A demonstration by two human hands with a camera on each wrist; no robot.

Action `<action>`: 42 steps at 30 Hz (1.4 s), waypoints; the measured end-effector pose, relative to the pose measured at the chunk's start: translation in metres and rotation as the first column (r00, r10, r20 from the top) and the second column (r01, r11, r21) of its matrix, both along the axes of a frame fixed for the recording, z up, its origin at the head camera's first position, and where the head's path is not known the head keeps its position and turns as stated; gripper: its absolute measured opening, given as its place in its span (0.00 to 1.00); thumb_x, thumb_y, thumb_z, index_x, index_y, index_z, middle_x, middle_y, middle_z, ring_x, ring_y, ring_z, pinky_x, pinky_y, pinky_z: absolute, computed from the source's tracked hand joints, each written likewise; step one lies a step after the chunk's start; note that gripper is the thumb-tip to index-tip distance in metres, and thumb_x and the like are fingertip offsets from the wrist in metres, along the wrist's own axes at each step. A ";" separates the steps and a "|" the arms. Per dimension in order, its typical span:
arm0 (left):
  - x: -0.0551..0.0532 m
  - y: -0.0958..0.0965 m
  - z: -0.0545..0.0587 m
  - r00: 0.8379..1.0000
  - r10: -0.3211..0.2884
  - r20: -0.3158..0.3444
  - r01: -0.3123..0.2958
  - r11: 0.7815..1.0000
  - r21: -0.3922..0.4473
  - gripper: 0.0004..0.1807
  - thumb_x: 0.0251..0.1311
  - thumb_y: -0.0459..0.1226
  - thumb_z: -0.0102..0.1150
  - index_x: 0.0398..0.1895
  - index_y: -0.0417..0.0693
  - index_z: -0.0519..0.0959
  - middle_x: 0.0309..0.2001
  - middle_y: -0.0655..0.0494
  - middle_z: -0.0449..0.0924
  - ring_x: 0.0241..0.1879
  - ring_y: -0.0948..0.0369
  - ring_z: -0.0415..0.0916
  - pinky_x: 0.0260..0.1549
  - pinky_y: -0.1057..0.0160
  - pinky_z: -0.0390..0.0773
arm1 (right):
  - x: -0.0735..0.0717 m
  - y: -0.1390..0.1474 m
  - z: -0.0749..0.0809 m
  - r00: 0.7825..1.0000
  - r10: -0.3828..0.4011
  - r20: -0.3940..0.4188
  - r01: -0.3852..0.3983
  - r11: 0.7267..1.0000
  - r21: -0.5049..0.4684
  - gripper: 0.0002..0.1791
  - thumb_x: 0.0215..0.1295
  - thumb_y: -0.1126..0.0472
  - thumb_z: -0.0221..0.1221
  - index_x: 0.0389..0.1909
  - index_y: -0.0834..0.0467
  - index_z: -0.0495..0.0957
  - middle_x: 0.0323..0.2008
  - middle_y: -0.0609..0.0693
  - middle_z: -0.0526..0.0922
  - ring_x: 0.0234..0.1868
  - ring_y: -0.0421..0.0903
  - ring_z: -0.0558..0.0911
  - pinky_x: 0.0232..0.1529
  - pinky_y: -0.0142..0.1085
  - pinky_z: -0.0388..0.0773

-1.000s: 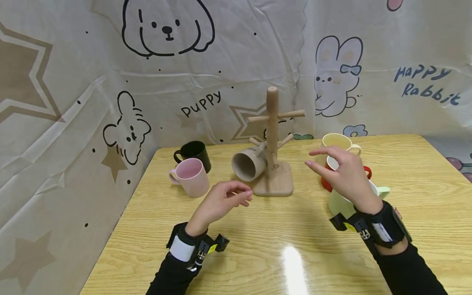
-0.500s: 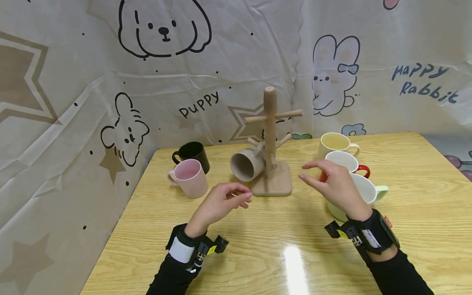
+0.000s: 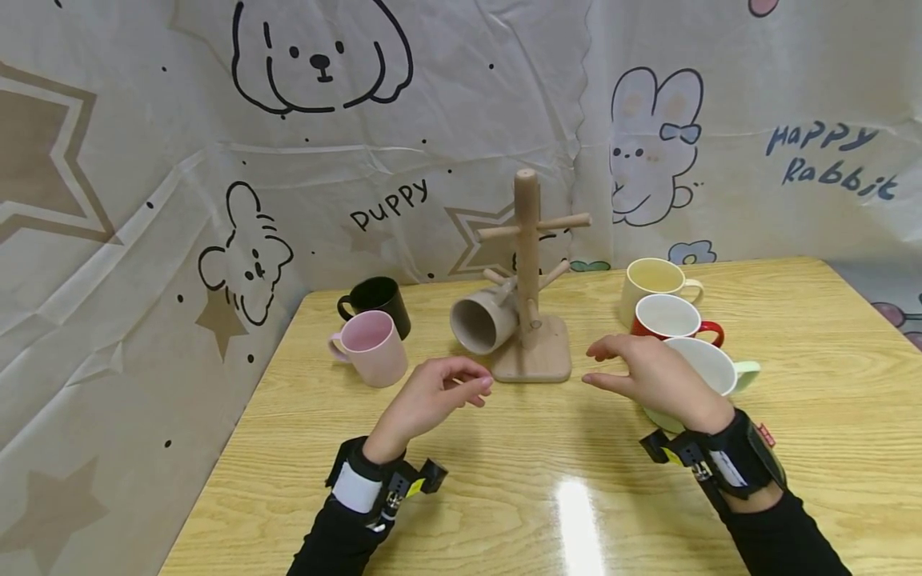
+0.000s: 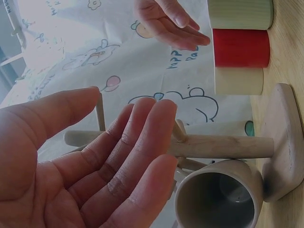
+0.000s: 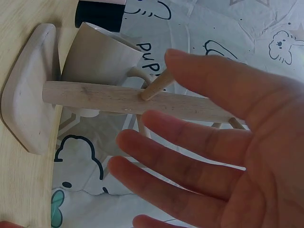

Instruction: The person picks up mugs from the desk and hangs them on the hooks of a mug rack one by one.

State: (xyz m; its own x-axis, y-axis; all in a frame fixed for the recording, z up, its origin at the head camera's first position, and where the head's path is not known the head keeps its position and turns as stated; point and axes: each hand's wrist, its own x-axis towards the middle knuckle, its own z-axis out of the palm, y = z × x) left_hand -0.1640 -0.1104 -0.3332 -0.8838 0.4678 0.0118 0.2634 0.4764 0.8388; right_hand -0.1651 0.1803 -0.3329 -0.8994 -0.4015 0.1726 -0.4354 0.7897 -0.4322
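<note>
A wooden mug tree (image 3: pixel 528 264) stands mid-table with a grey-beige mug (image 3: pixel 483 322) hung tilted on one of its lower pegs, mouth facing left and forward. My left hand (image 3: pixel 432 394) hovers in front of that mug, fingers relaxed and holding nothing. On the other side, my right hand (image 3: pixel 659 376) is in the air before the green mug (image 3: pixel 709 364), partly covering it, with thumb and fingers spread apart and nothing between them. Behind the green mug are a red mug with white inside (image 3: pixel 667 316) and a cream-yellow mug (image 3: pixel 651 282), in a row.
At the back left a pink mug (image 3: pixel 374 350) stands in front of a black mug (image 3: pixel 378 302), handles to the left. The wooden table (image 3: pixel 504 488) meets a printed cloth (image 3: pixel 461 104) behind and on the left.
The right hand has come left and lower, toward the table, uncovering the red mug and more of the green one. The left hand stays nearly still. The view has shifted slightly.
</note>
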 end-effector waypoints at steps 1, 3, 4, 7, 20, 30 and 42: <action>-0.001 0.000 0.000 1.000 -0.004 -0.002 0.004 1.000 0.001 0.14 0.63 0.43 0.53 0.42 0.40 0.79 0.37 0.48 0.82 0.33 0.59 0.82 0.39 0.64 0.78 | 0.000 0.000 0.000 1.000 -0.001 0.002 0.001 1.000 0.000 0.17 0.58 0.53 0.61 0.43 0.61 0.79 0.40 0.55 0.84 0.43 0.51 0.82 0.44 0.46 0.77; -0.002 0.000 -0.001 1.000 -0.012 -0.008 0.012 1.000 0.001 0.15 0.62 0.42 0.54 0.42 0.40 0.79 0.38 0.47 0.82 0.33 0.59 0.82 0.39 0.64 0.78 | 0.000 0.002 0.000 1.000 -0.003 0.001 0.003 1.000 -0.003 0.17 0.58 0.53 0.61 0.43 0.61 0.79 0.40 0.55 0.84 0.43 0.51 0.82 0.44 0.46 0.77; -0.003 0.000 -0.001 1.000 -0.014 -0.011 0.014 1.000 0.002 0.14 0.62 0.42 0.54 0.42 0.40 0.79 0.37 0.47 0.82 0.33 0.59 0.82 0.38 0.64 0.78 | 0.000 0.002 0.000 1.000 -0.005 0.003 0.005 1.000 -0.007 0.17 0.58 0.53 0.61 0.43 0.61 0.79 0.40 0.55 0.84 0.43 0.51 0.82 0.44 0.46 0.77; -0.005 -0.004 -0.001 1.000 -0.003 -0.026 0.003 1.000 0.000 0.14 0.62 0.41 0.55 0.42 0.39 0.79 0.37 0.47 0.83 0.34 0.60 0.81 0.37 0.65 0.77 | 0.000 0.005 0.000 1.000 -0.012 0.003 0.012 1.000 -0.015 0.17 0.58 0.54 0.61 0.43 0.61 0.79 0.40 0.55 0.83 0.42 0.51 0.81 0.44 0.46 0.77; -0.053 -0.132 0.017 0.952 0.286 -0.107 -0.293 0.955 -0.054 0.20 0.59 0.42 0.58 0.50 0.38 0.76 0.50 0.44 0.78 0.43 0.72 0.74 0.45 0.69 0.72 | -0.002 0.009 0.003 0.997 -0.070 0.020 0.070 0.997 -0.028 0.19 0.56 0.51 0.62 0.42 0.61 0.79 0.38 0.55 0.83 0.38 0.52 0.81 0.39 0.45 0.78; -0.101 -0.216 -0.021 0.939 0.340 0.055 -0.329 0.933 -0.147 0.28 0.61 0.40 0.56 0.62 0.35 0.65 0.62 0.39 0.67 0.49 0.69 0.75 0.59 0.47 0.65 | -0.004 0.009 -0.001 0.997 -0.055 0.051 0.057 0.998 -0.036 0.19 0.57 0.52 0.62 0.42 0.62 0.79 0.38 0.55 0.83 0.40 0.52 0.81 0.40 0.45 0.77; -0.120 -0.200 -0.052 0.916 0.398 0.052 -0.375 0.895 -0.241 0.24 0.61 0.38 0.54 0.56 0.30 0.70 0.57 0.33 0.70 0.58 0.41 0.66 0.55 0.44 0.68 | -0.006 0.011 -0.001 0.995 -0.063 0.075 0.067 0.997 -0.046 0.19 0.57 0.52 0.62 0.43 0.62 0.79 0.39 0.55 0.83 0.40 0.52 0.81 0.41 0.45 0.78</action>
State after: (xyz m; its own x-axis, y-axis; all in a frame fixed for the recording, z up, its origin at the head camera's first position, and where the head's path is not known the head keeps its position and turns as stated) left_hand -0.2843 -0.3103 -0.3856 -0.9867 0.0695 -0.1468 -0.0566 0.6998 0.7121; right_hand -0.1706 0.1909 -0.3339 -0.9342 -0.3348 0.1232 -0.3499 0.7927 -0.4992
